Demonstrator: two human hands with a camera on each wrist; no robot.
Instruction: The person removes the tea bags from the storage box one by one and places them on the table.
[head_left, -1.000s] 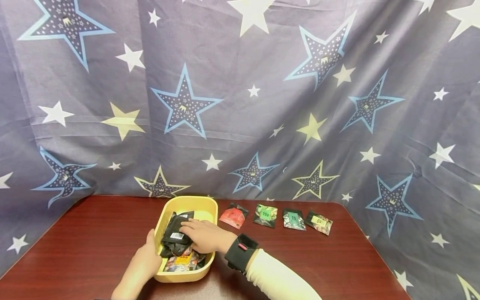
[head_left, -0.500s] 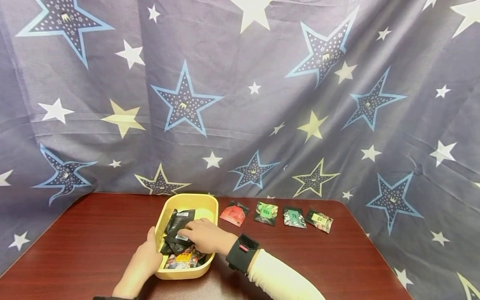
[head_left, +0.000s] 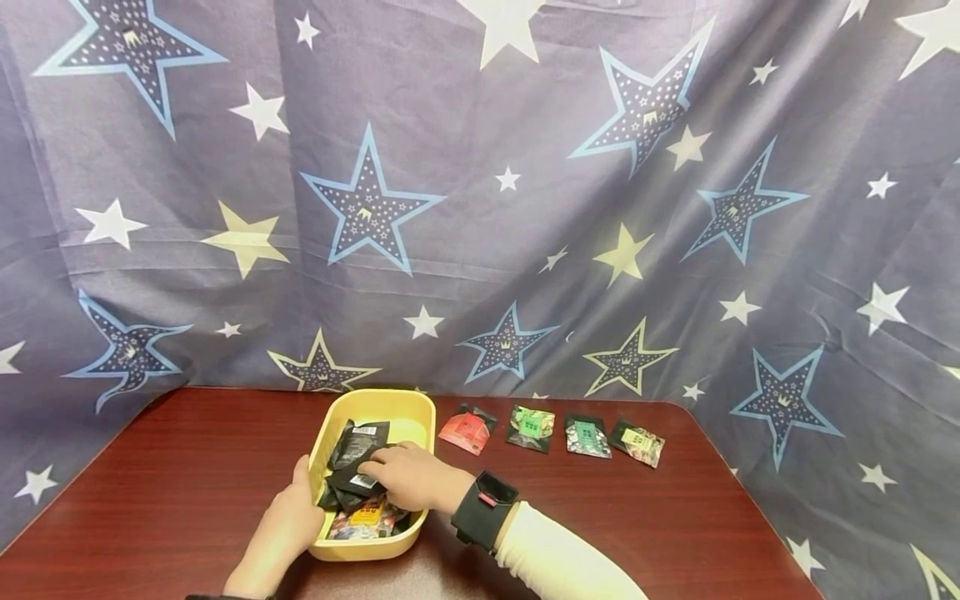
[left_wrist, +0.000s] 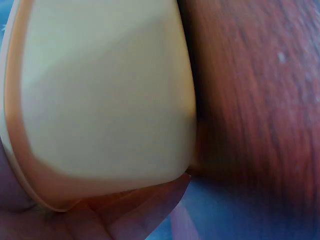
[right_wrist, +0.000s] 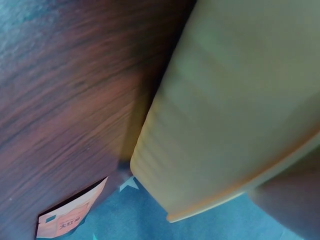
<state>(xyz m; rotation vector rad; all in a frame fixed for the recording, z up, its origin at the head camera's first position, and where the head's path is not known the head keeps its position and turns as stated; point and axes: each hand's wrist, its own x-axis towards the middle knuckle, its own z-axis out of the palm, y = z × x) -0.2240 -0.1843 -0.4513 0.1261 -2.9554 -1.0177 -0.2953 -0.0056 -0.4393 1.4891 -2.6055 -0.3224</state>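
Observation:
A yellow plastic bin (head_left: 411,406) stands on the table, holding several black packets and one with a colourful front (head_left: 365,521). My left hand (head_left: 291,518) grips the bin's left side near the front. In the left wrist view its fingers (left_wrist: 145,212) lie against the bin's outer wall. Reaching over the right rim, my right hand (head_left: 416,477) holds the edge of a black packet (head_left: 358,481) that shows a white barcode label. Another black packet (head_left: 360,444) lies just behind it. The right fingertips are partly hidden, and the right wrist view shows mostly the bin's outer wall (right_wrist: 235,100).
Right of the bin, a row of packets lies on the dark red table (head_left: 600,517): red (head_left: 467,430), green (head_left: 532,428), teal-labelled (head_left: 588,437) and pale yellow-labelled (head_left: 638,443). A starred curtain (head_left: 480,250) hangs behind the table.
Inside the bin, the black packet at my right fingers has shifted and turned, uncovering more of the black packet behind it. The left hand keeps its place on the bin.

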